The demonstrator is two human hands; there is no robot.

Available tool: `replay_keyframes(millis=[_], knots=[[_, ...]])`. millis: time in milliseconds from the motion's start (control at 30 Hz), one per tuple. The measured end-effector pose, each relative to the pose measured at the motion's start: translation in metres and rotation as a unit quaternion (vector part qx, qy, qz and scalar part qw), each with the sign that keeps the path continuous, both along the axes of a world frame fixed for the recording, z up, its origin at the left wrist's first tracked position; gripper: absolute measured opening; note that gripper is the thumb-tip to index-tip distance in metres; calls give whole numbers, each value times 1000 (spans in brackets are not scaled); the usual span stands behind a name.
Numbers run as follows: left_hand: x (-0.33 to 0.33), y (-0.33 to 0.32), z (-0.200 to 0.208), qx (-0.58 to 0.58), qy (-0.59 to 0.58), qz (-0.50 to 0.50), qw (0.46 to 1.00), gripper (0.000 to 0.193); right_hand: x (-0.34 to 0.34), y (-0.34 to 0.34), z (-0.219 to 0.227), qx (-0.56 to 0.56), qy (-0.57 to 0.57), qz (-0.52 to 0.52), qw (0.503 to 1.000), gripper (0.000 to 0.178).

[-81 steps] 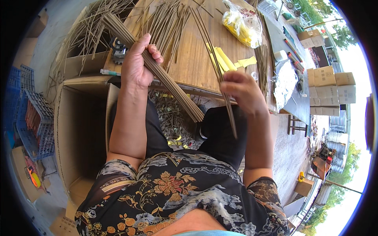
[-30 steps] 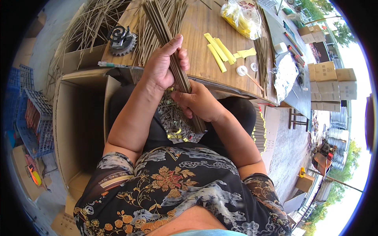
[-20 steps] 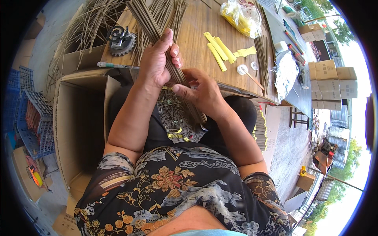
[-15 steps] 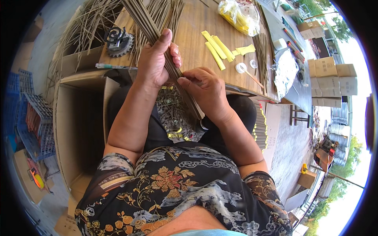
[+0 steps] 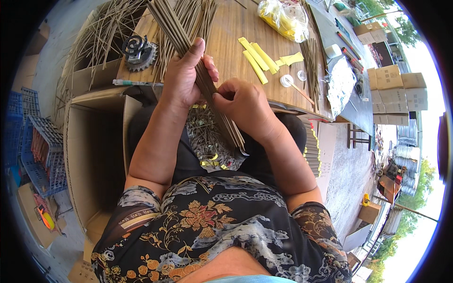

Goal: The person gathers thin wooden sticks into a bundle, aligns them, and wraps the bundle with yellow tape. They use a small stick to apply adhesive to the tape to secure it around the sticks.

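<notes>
A bundle of long, thin brown sticks (image 5: 206, 86) slants across my lap, its upper end over the wooden table. My left hand (image 5: 185, 78) wraps round it, thumb lying along the top. Lower down, my right hand (image 5: 246, 104) is closed, thumb and curled index finger against the bundle's right side. Its other fingers are mostly hidden. The lower stick ends spread a little between my knees. More loose brown sticks (image 5: 192, 26) lie on the table beyond my left hand.
On the wooden table (image 5: 231, 45) are yellow strips (image 5: 258, 57), a plastic bag of yellow material (image 5: 284, 21), a small white tub (image 5: 286, 80) with a stick across it, and a toothed metal holder (image 5: 141, 55). An open cardboard box (image 5: 96, 155) stands at my left.
My right hand has shifted slightly, its index finger curling more and leaving a gap above the thumb. The bundle's lower ends look a bit more spread. My left hand keeps its hold.
</notes>
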State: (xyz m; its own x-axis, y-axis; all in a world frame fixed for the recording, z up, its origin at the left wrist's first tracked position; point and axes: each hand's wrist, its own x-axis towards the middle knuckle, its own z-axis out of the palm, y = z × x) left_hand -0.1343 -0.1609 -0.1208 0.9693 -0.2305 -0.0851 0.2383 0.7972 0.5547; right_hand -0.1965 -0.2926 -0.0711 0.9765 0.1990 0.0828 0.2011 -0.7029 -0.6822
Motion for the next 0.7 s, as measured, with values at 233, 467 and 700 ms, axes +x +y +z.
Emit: replay_keyframes(millis=[233, 467, 700], knots=[[15, 20, 2, -29, -3, 68, 997, 33, -11, -16, 28, 30, 208, 11, 978, 14], [30, 54, -1, -83, 18, 139, 987, 30, -51, -69, 45, 42, 262, 12, 964, 11], [28, 53, 0, -122, -36, 64, 990, 28, 6, -81, 25, 130, 254, -78, 955, 18]])
